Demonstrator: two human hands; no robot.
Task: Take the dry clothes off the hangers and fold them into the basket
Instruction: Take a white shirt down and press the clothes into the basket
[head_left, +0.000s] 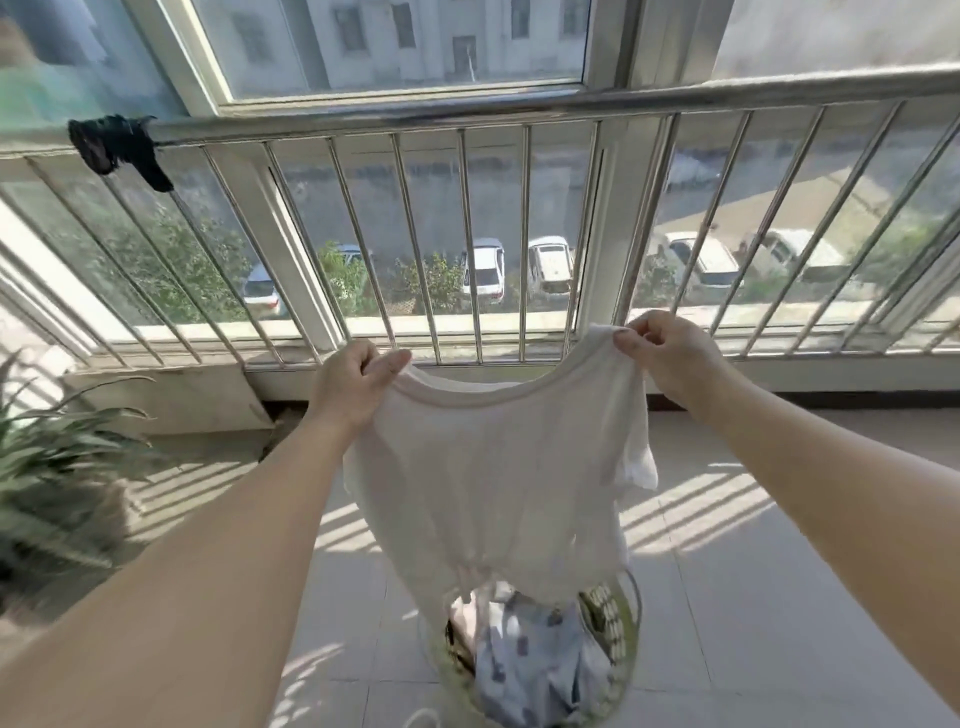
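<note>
- Already off its hanger, the white shirt (493, 467) hangs spread in the air above the basket (613, 618), not yet folded.
- The left hand (353, 379) and right hand (660, 353) each pinch a shoulder.
- Folded clothes (535, 654) lie in the basket.
- A dark cloth (117, 145) is draped on the rail (415, 114); no hangers show.

1. A steel railing (467, 111) spans the windows
2. A dark cloth (117, 145) is draped over the railing's left end
3. A leafy plant (57, 452) stands below the railing, far left
4. Parked cars (485, 267) show beyond the railing's bars
</note>
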